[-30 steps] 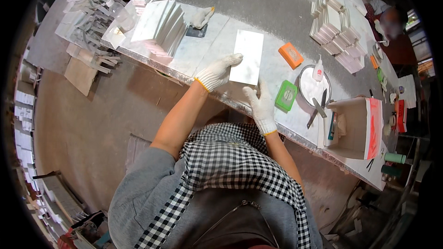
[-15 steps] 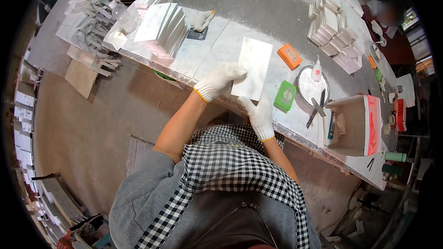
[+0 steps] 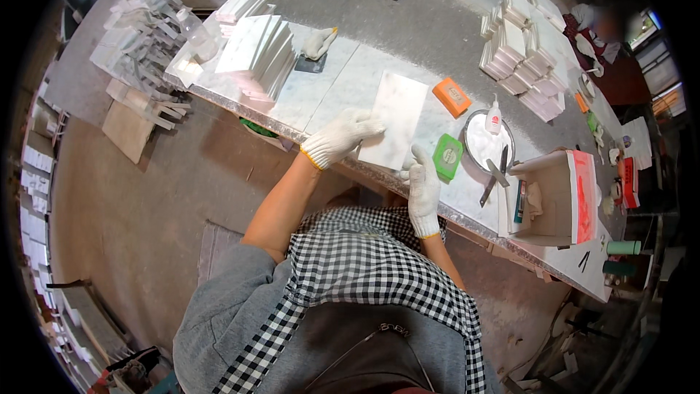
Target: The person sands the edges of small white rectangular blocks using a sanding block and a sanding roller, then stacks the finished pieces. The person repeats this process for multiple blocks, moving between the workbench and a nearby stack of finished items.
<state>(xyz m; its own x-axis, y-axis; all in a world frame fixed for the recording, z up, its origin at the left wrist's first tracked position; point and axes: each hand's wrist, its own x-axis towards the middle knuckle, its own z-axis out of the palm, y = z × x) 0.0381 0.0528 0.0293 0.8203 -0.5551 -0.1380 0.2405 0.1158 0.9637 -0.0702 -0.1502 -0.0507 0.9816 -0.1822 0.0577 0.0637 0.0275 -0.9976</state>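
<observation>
The person's two gloved hands were apart from each other, one on either side of a white tile (image 3: 399, 115) at the near edge of the tabletop (image 3: 332, 82). The left hand (image 3: 344, 136) was clamped on the tile's left edge; the right hand (image 3: 423, 191), its thumb and fingers spread, stood by the lower right corner, and whether it touched the tile could not be told. Nor could it be told whether the tile rested flat or was slightly raised. Just beside the right hand lay a green box (image 3: 447, 157), with an orange box (image 3: 452, 97) farther back. To their right stood a round dish (image 3: 466, 144) of white powder (image 3: 479, 143), a small white bottle (image 3: 494, 119) and crossed flat tools (image 3: 498, 173) lying on it, and then an open cardboard box (image 3: 584, 197). On the left, a loose glove (image 3: 319, 42) lay on a dark square (image 3: 311, 63) near a row of upright tiles (image 3: 251, 51). More stacked tiles (image 3: 516, 49) stood at the far right.
</observation>
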